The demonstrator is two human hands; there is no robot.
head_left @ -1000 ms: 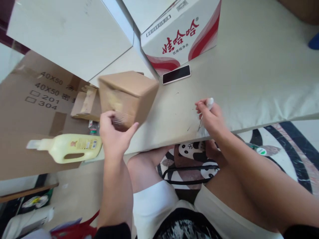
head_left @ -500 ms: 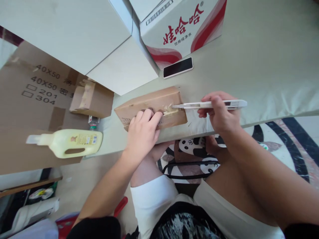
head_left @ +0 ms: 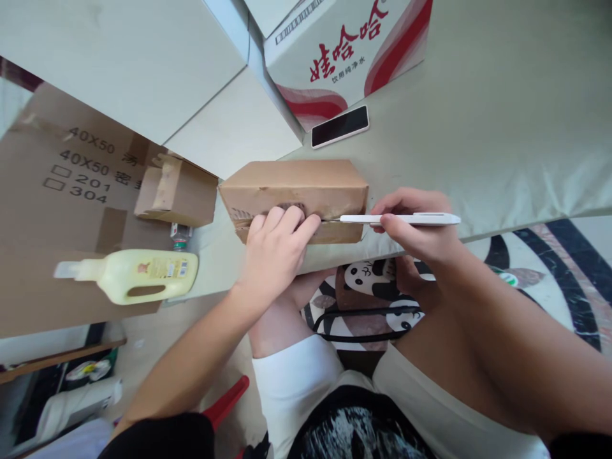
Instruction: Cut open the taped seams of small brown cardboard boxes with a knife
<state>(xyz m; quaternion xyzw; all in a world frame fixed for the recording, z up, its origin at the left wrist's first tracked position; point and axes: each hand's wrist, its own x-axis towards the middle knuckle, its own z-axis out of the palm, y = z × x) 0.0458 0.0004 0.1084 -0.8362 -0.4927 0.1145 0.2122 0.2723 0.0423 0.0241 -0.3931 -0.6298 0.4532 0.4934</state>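
The left hand (head_left: 273, 258) clasps the box (head_left: 296, 174), apparently to steady it, while the right hand (head_left: 421, 233) grips the knife (head_left: 401, 219) level, pointing into its near side.

Toward one o'clock, a phone (head_left: 340, 126) lies on the table (head_left: 482, 127) just beside a white carton (head_left: 347, 64) with red lettering. Around nine, a yellow handled bottle (head_left: 131, 274) shows against a large brown box (head_left: 71, 223), a small cardboard box (head_left: 194, 192) nearby.
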